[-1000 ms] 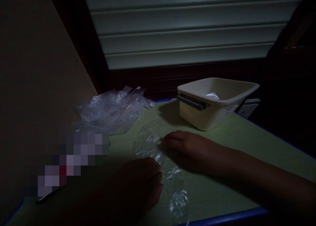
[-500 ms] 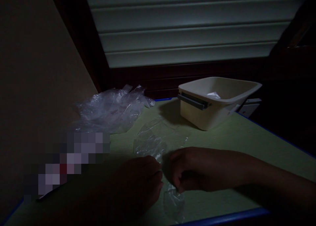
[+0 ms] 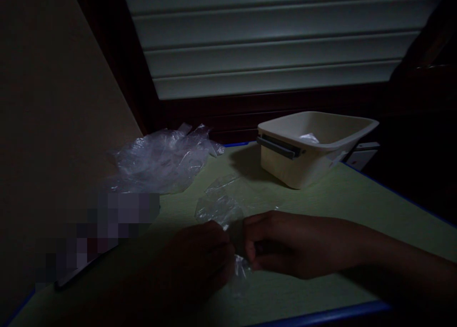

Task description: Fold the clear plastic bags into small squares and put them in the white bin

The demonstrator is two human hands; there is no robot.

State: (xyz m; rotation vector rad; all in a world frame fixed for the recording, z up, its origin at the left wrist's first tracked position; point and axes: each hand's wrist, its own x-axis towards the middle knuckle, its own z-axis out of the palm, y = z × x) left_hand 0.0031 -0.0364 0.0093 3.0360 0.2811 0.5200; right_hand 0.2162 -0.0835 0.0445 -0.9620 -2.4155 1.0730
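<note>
A clear plastic bag (image 3: 222,210) lies crumpled on the green table (image 3: 357,208), running beneath and between my hands. My left hand (image 3: 203,253), dark in shadow, is closed on the bag's left side. From the right, my right hand (image 3: 282,243) pinches the plastic between thumb and fingers, close beside the left fingertips. A crinkled end of the bag shows below the two hands. The exact grip of the left fingers is hard to see in the dim light.
A pile of clear plastic bags (image 3: 160,160) sits at the back left. A cream bin (image 3: 293,167) with a grey handle and some plastic inside stands at the back right. A blurred-out flat object (image 3: 107,227) lies at the left edge.
My hands have drawn slightly closer together. The lower end of the bag has shifted up and left, and its upper part has bunched a little.
</note>
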